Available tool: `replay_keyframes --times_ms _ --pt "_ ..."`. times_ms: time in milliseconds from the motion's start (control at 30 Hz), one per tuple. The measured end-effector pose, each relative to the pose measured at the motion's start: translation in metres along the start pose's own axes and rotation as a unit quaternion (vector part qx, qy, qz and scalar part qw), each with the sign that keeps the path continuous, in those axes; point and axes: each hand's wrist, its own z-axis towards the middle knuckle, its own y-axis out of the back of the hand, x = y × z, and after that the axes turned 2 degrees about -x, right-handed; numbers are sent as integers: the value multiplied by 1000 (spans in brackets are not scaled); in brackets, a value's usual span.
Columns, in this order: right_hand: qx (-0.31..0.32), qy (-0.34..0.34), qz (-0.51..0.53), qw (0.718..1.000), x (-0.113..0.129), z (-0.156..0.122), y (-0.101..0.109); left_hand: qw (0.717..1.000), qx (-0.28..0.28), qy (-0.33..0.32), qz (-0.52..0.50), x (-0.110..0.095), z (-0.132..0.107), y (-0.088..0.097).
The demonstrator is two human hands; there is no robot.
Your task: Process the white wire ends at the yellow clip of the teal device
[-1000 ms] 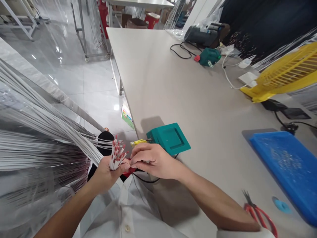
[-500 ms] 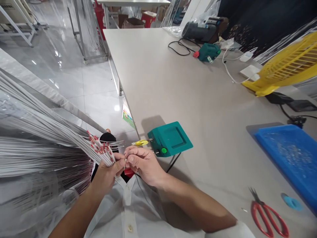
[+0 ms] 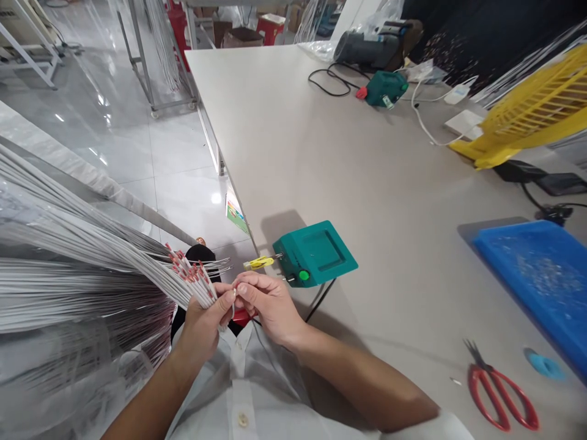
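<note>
Now, left of the green box (image 3: 316, 249), the left hand (image 3: 202, 328) holds a bundle of red-tipped white cords (image 3: 200, 287); the right hand (image 3: 275, 310) pinches a pale strand (image 3: 233, 307) beside it. A loosened left grip could let cords slip or tangle. Their tips point away from the green box, long axis slanting.

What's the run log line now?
left hand: holding red-tipped white strands | right hand: pinched beside left | table: green box, red-handled scissors

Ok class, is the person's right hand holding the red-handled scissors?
No, the red-handled scissors lie on the table, apart from the right hand.
</note>
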Motion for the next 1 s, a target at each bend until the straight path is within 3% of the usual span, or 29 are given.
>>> replay_keyframes --times_ms 100,200,267,300,367,433,533,600,733,800,900,1000 --pt "-26 157 -168 973 3 -1 4 1000 -6 3 6 0 -1 -1" --pt "-30 334 -370 866 8 -2 13 1000 -3 -4 28 1 -2 0" --pt "-2 384 -460 800 12 -2 20 998 -10 -11 55 3 -2 2" --pt "18 383 -484 787 15 -2 23 997 -17 -13 68 4 -2 3" --pt "50 348 -481 803 20 -1 27 996 -32 -15 87 6 -1 5" --pt "54 312 -436 843 24 0 30 994 -41 -14 101 6 0 7" --pt "55 279 -386 878 30 3 30 990 -16 -12 141 2 0 5" --pt "86 259 -413 869 36 4 28 982 14 -30 187 -1 -1 4" --pt "146 214 -549 795 51 6 24 947 20 -128 294 3 -3 5" --pt "164 188 -583 773 57 7 24 927 34 -174 332 8 -3 9" --pt "203 151 -580 775 62 9 25 903 90 -215 362 12 -4 14" --pt "242 112 -547 794 65 11 26 891 136 -225 370 8 -4 17"
